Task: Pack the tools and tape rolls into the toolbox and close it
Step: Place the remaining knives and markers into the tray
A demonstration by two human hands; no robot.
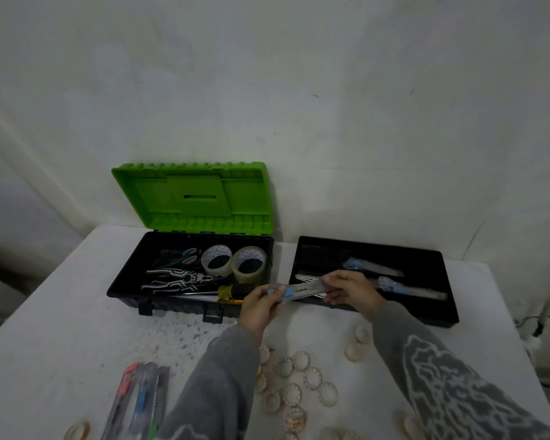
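Observation:
A black toolbox [124,281] with its green lid [191,195] raised stands on the white table. Inside lie scissors [185,256], pliers [178,278], a yellow-handled screwdriver [226,292] and two large tape rolls [232,260]. To its right sits the black inner tray [426,300] with two packaged blue utility knives [372,269]. My left hand [261,304] and my right hand [350,289] both hold one packaged blue utility knife [299,290] over the gap between box and tray.
Several small tape rolls [299,379] lie scattered on the table near me. Packaged knives [137,401] lie at the front left, with another roll [78,430] beside them. A wall rises right behind the toolbox. Cables hang off the table's right side.

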